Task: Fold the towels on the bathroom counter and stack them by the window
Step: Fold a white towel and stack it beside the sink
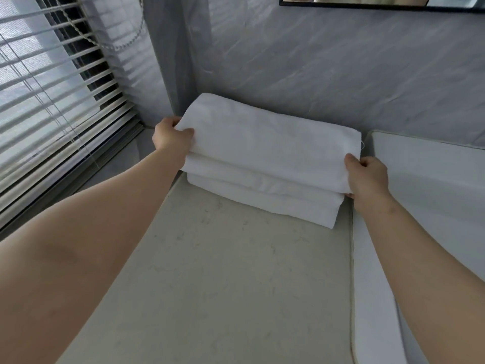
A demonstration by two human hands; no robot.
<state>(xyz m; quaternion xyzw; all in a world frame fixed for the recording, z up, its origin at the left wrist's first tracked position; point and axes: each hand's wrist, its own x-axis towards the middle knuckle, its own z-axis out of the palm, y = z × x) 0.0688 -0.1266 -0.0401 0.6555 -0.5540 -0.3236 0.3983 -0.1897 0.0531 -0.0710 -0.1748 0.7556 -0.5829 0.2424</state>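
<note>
Counter [223,285] pale stone, blinds [52,88] left; left hand [170,137], right hand [367,177] grip top towel [270,145] ends.

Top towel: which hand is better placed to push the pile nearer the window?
Right, probably. The right hand grips the top towel at its end away from the window, low beside the lower towels, so it can push. The left hand pinches only the top towel's window-side corner.

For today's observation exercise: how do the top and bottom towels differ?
The top towel is held at both ends by the left hand and right hand; the bottom towel lies on the counter. The top towel reaches further left than the bottom towel. Both are white, folded.
</note>
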